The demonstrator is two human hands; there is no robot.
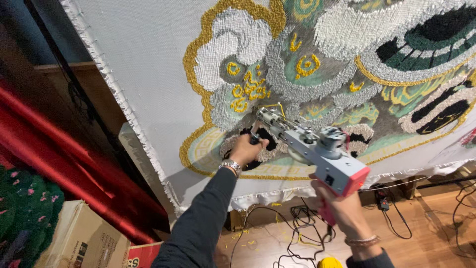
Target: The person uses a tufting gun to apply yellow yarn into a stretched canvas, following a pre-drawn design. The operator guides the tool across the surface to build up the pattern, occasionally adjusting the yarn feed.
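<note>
A grey and pink tufting gun (317, 149) points its needle end at a white cloth (148, 59) stretched upright, bearing a tufted design (307, 64) in gold, white, grey, green and black. My left hand (246, 149), with a metal watch on the wrist, grips the gun's front handle close to the cloth. My right hand (342, 211) holds the pink rear handle from below. Yellow yarn runs over the gun's tip.
Black cables (297, 233) lie tangled on the wooden floor (421, 233) under the cloth, with yellow yarn scraps and a yellow yarn ball (329, 262). A cardboard box (79, 238) stands at lower left beside a red bar (59, 154).
</note>
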